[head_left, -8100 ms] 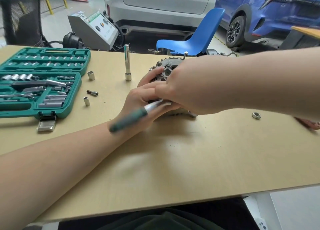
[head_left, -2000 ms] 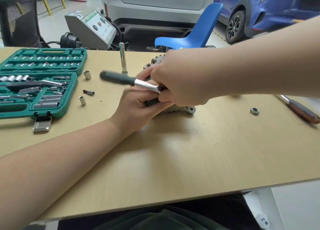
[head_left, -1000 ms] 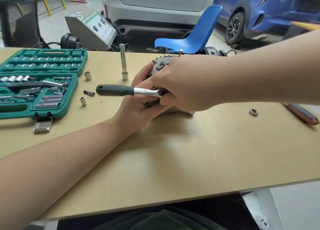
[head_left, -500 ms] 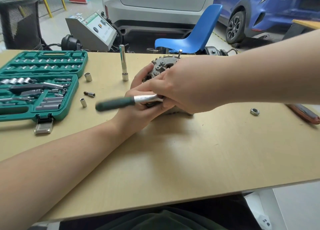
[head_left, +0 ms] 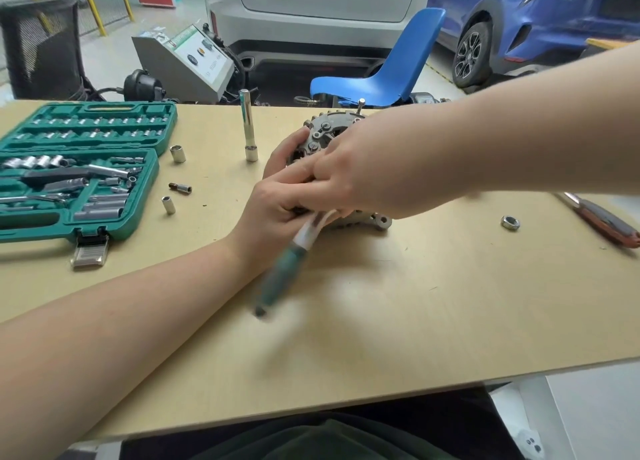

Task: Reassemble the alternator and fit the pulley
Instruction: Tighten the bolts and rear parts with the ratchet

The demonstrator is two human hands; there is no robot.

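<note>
The left hand (head_left: 277, 200) grips the alternator (head_left: 323, 137) firmly on the surface (head_left: 398, 303) while the right hand (head_left: 349, 179), curled around the ratchet (head_left: 287, 262), should swing it in short, square strokes.

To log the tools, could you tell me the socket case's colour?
The socket case is teal green, clearest in the head view.

I see a pale wooden desk (head_left: 415, 303); behind it a blue plastic chair (head_left: 388, 75), white car (head_left: 318, 9), blue car (head_left: 540, 19), black mesh bin (head_left: 41, 44).

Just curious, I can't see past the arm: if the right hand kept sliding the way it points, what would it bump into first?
The left hand, which holds the alternator right beside the right hand.
</note>
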